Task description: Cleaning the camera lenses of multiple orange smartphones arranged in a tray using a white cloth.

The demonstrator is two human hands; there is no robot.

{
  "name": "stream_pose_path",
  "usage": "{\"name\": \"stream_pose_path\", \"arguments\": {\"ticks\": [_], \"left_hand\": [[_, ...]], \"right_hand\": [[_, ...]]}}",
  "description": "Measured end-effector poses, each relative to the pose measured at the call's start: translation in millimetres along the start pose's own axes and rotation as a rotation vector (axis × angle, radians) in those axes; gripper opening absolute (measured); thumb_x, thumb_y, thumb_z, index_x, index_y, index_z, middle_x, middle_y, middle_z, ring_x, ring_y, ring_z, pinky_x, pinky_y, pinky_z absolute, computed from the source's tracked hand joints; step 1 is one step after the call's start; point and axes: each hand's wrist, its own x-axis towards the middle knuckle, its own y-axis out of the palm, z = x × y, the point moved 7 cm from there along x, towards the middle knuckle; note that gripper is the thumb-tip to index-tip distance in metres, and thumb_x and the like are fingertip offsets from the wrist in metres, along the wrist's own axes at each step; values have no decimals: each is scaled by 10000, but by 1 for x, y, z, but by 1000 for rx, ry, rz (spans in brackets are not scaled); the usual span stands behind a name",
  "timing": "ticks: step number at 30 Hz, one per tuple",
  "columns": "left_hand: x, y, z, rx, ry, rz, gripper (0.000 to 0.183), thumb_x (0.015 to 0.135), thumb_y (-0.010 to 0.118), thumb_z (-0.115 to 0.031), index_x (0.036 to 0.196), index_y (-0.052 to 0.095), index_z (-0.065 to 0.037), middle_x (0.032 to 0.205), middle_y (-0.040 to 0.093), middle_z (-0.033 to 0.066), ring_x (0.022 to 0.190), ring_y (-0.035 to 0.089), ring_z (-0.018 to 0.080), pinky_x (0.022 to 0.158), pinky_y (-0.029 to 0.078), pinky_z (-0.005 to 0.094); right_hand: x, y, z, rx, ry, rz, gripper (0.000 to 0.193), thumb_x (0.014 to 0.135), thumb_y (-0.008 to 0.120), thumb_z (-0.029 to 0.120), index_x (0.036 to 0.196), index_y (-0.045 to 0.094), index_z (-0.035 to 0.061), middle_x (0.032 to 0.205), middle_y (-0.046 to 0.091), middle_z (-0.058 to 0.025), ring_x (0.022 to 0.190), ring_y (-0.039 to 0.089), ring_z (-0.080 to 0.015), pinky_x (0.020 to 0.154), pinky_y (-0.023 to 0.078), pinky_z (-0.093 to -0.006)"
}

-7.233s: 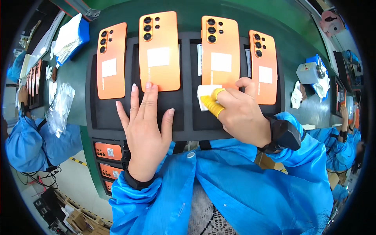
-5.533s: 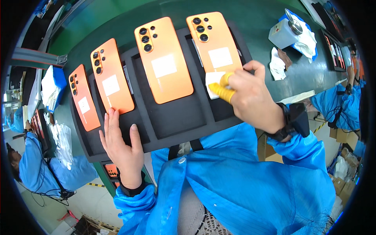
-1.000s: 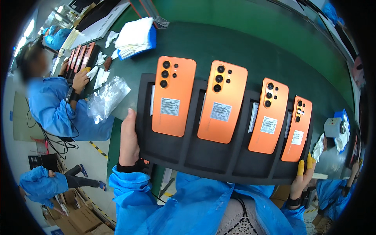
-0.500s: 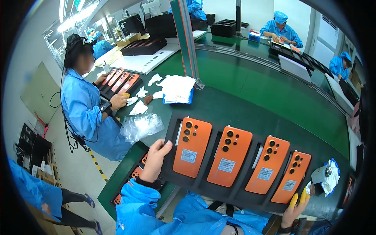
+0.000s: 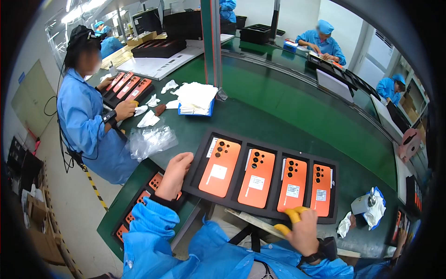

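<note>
Green workbench (image 5: 251, 122), near side, with a black tray (image 5: 227, 200) at its front edge; whether the whole underside is supported cannot be told. The tray has four compartments in a row. Its thick, matt walls suggest a stiff, foam-like body, probably light in itself and moderately heavy when loaded; it is best taken by both short ends and kept level, since the contents appear merely laid in.

Four orange phones, one per compartment, backs upward: leftmost (image 5: 221, 160), second (image 5: 253, 193), third (image 5: 291, 179) and rightmost (image 5: 322, 183). Each is a thin, rigid slab, likely light, smooth enough to slip and easily scratched or chipped if dropped. The sound hold is across the long sides, finger and thumb opposed, with the dark gaps beside the phones giving fingertips room.

Left hand (image 5: 174, 176), just beside the tray's left end; its fingers are partly hidden, so a grip on the rim cannot be confirmed. Right hand (image 5: 304, 230), at the front rim below the third phone, forefinger and thumb parted, both in yellow finger covers (image 5: 292, 214); firm contact cannot be judged.

Pale labels (image 5: 257, 182), one on each back, best left unrubbed. Dark camera lenses (image 5: 290, 169), near the upper ends: probably the most delicate surfaces, unsuited to pressure.
</note>
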Motion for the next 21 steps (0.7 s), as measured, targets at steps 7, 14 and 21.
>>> {"name": "stream_pose_path", "arguments": {"ticks": [7,14,21], "left_hand": [[-31,-17,-11,131,365,-241,218,937,590,-137,1104,584,3,1012,606,41,948,560,106,853,439,247],[-35,14,9,592,717,-308,122,816,617,-62,932,594,-31,948,590,97,882,572,248,792,442,343],[-51,45,-2,975,927,-368,127,780,640,-80,902,608,-70,934,633,83,906,571,292,788,413,400]], "right_hand": [[24,29,-22,-53,80,67,322,730,759,277,965,663,79,853,531,-112,719,563,-305,630,445,-404],[124,20,-88,-119,163,-119,320,760,745,278,898,624,15,898,544,-169,702,606,-360,618,494,-454],[223,48,-217,-484,383,-220,193,773,671,83,938,630,-10,974,561,-186,716,655,-350,611,540,-439]]}}
